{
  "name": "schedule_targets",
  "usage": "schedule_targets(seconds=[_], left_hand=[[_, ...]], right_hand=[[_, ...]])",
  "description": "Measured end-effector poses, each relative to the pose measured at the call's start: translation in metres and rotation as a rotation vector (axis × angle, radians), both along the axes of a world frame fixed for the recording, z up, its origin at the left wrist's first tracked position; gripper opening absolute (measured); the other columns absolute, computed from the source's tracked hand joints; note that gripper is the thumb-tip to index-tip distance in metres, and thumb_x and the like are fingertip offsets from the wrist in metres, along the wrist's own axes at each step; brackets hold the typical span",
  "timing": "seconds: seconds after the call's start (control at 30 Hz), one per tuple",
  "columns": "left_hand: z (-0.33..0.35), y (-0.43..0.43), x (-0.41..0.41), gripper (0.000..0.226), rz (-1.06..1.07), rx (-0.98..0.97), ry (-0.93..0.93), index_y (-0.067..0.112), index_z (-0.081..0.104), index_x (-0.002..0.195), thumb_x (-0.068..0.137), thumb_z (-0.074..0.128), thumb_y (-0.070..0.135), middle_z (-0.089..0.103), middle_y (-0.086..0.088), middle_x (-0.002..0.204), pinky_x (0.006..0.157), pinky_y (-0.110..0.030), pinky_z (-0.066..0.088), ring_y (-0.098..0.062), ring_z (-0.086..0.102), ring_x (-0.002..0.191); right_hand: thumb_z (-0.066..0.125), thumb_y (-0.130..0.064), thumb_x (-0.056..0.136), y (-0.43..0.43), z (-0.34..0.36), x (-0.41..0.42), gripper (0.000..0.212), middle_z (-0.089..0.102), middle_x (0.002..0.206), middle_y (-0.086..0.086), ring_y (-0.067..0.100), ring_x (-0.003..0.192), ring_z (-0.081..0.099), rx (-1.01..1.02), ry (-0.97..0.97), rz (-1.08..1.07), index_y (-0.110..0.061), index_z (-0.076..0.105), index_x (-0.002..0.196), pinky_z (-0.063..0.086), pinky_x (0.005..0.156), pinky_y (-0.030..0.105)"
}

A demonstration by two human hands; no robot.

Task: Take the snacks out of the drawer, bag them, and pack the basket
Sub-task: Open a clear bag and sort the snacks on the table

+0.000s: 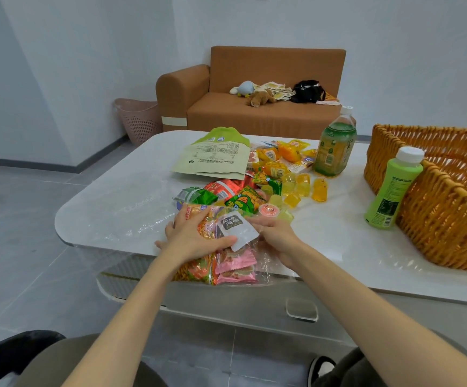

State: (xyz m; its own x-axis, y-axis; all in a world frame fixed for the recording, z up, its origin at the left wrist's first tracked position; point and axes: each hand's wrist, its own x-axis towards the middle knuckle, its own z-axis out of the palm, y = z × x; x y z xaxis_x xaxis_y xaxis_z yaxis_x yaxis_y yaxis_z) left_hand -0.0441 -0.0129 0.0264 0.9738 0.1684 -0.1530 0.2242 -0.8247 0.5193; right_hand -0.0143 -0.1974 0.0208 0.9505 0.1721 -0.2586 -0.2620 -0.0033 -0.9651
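Note:
A clear plastic bag (265,263) lies at the table's front edge, partly filled with pink and orange snack packets (235,270). My left hand (191,237) grips a white and grey packet (237,229) at the bag's mouth, thumb under it. My right hand (275,237) holds the bag's plastic on the right side. More loose snacks (243,199) and yellow jelly cups (305,188) lie just beyond. The wicker basket (433,227) stands at the right.
A large pale green pouch (215,159) lies at the back of the white table (101,216). One green tea bottle (335,143) stands behind the jellies; a light green bottle (394,188) leans by the basket. A drawer handle (302,310) shows below. A sofa stands beyond.

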Motion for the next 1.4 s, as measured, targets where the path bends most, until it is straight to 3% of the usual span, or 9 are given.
schedule_targets(seconds=[0.13,0.27,0.4,0.53,0.87,1.1,1.17,1.27,1.4], left_hand=[[-0.001,0.004,0.003,0.105,-0.032,-0.027,-0.012,0.049,0.018,0.147,0.057,0.064,0.079,-0.006,0.002,0.161,0.116,-0.057,0.016,-0.034,0.004,0.146],[0.002,0.010,0.002,0.101,-0.049,-0.142,-0.043,0.044,0.021,0.148,0.065,0.074,0.065,-0.006,0.003,0.161,0.117,-0.051,0.015,-0.031,0.003,0.147],[0.000,0.015,0.004,0.109,-0.049,-0.271,-0.046,0.044,0.025,0.147,0.053,0.078,0.061,-0.005,0.003,0.161,0.117,-0.052,0.018,-0.027,0.003,0.148],[-0.001,0.015,0.003,0.098,-0.051,-0.282,-0.051,0.044,0.025,0.147,0.067,0.082,0.050,-0.007,0.003,0.161,0.117,-0.052,0.018,-0.028,0.003,0.148],[0.004,0.015,0.001,0.092,-0.062,-0.387,-0.042,0.047,0.026,0.146,0.071,0.080,0.046,-0.009,0.006,0.160,0.118,-0.049,0.019,-0.024,0.002,0.148],[0.007,0.007,-0.008,0.100,-0.112,-0.081,-0.003,0.053,0.015,0.145,0.066,0.074,0.064,-0.012,0.002,0.161,0.116,-0.058,0.009,-0.032,-0.009,0.147],[0.011,0.005,-0.010,0.097,-0.151,-0.084,-0.033,0.050,0.015,0.146,0.070,0.074,0.059,-0.009,0.000,0.161,0.118,-0.051,0.007,-0.031,-0.008,0.147],[0.010,0.005,-0.010,0.097,-0.191,-0.095,-0.085,0.046,0.018,0.147,0.070,0.076,0.055,-0.004,-0.002,0.162,0.117,-0.045,0.007,-0.027,-0.003,0.148],[0.001,0.004,-0.001,0.108,-0.270,-0.130,-0.140,0.049,0.017,0.148,0.060,0.079,0.061,0.001,0.004,0.162,0.118,-0.053,0.011,-0.024,-0.001,0.148]], right_hand=[[0.053,-0.011,0.097,0.002,0.006,0.005,0.027,0.067,0.113,0.004,0.016,0.097,0.065,-0.029,-0.013,0.270,-0.023,0.063,0.120,0.054,0.073,0.022],[0.066,-0.012,0.089,-0.003,0.002,0.005,0.026,0.066,0.115,0.008,0.014,0.084,0.060,-0.101,-0.038,0.024,-0.007,0.066,0.115,0.048,0.063,0.019],[0.076,-0.036,0.080,-0.014,0.012,0.001,0.015,0.061,0.085,-0.005,0.012,0.070,0.044,-0.146,0.121,0.007,-0.022,0.071,0.083,0.035,0.058,0.022],[0.076,-0.039,0.077,-0.016,0.019,0.002,0.016,0.052,0.067,-0.009,0.010,0.059,0.031,-0.166,0.208,0.122,-0.025,0.068,0.079,0.028,0.052,0.021],[0.082,-0.024,0.074,-0.008,0.016,0.001,0.023,0.069,0.070,-0.003,0.007,0.054,0.055,-0.244,0.015,0.206,-0.005,0.073,0.085,0.042,0.054,0.019],[0.075,-0.016,0.082,-0.023,0.015,0.005,0.017,0.069,0.095,0.005,0.017,0.078,0.058,-0.247,0.050,0.171,-0.011,0.073,0.098,0.055,0.070,0.027],[0.059,-0.013,0.093,-0.027,0.016,0.004,0.008,0.065,0.095,0.005,0.017,0.077,0.057,-0.426,-0.053,0.045,-0.012,0.064,0.099,0.058,0.067,0.032],[0.044,-0.027,0.100,-0.038,0.018,0.005,0.018,0.060,0.113,0.005,0.022,0.102,0.054,-0.842,-0.472,-0.127,-0.014,0.054,0.108,0.049,0.087,0.042],[0.043,-0.030,0.101,-0.033,0.021,-0.007,0.037,0.044,0.142,0.000,0.014,0.133,0.035,-0.879,-0.727,0.264,-0.019,0.045,0.137,0.026,0.106,0.027]])
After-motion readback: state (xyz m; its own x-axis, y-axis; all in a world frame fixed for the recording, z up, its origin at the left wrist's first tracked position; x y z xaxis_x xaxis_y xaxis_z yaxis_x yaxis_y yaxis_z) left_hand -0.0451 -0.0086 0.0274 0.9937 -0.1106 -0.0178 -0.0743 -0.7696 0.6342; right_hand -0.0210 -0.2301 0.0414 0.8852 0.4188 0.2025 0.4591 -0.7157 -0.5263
